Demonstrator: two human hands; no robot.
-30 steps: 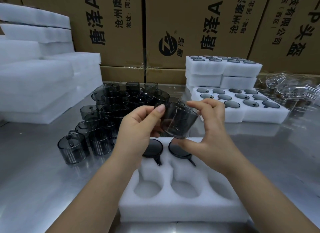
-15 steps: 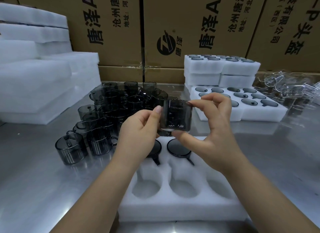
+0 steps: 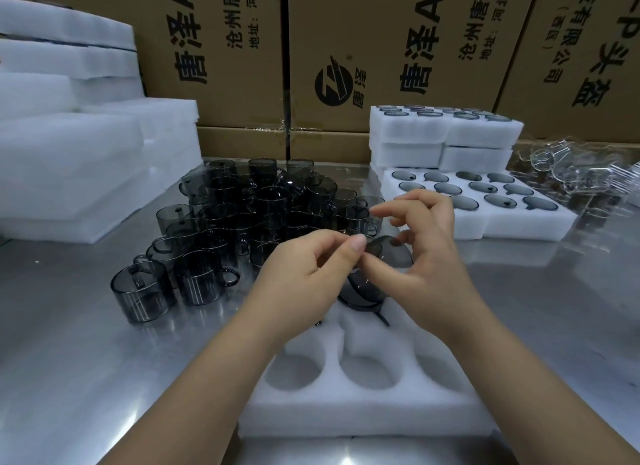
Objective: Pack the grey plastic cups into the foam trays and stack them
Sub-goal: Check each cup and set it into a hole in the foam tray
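Observation:
A grey translucent cup (image 3: pixel 389 255) is held tilted just above the far row of the near foam tray (image 3: pixel 363 405). My left hand (image 3: pixel 311 274) pinches its near edge with thumb and fingers. My right hand (image 3: pixel 427 257) curls round its right side. Below it, a cup (image 3: pixel 362 296) sits in a tray pocket, partly hidden by my hands. The near row of pockets is bare foam. A cluster of several loose grey cups (image 3: pixel 249 219) stands on the steel table behind and to the left.
A filled foam tray (image 3: pixel 519 222) lies at the right, with stacked filled trays (image 3: pixel 443 132) behind it. Clear plastic parts (image 3: pixel 581 170) are heaped at the far right. Foam sheets (image 3: pixel 76 160) are piled at the left. Cardboard boxes (image 3: pixel 381 49) wall the back.
The cup has come down from chest height toward the tray's far row and tipped over, its base now facing up. Both hands followed it down.

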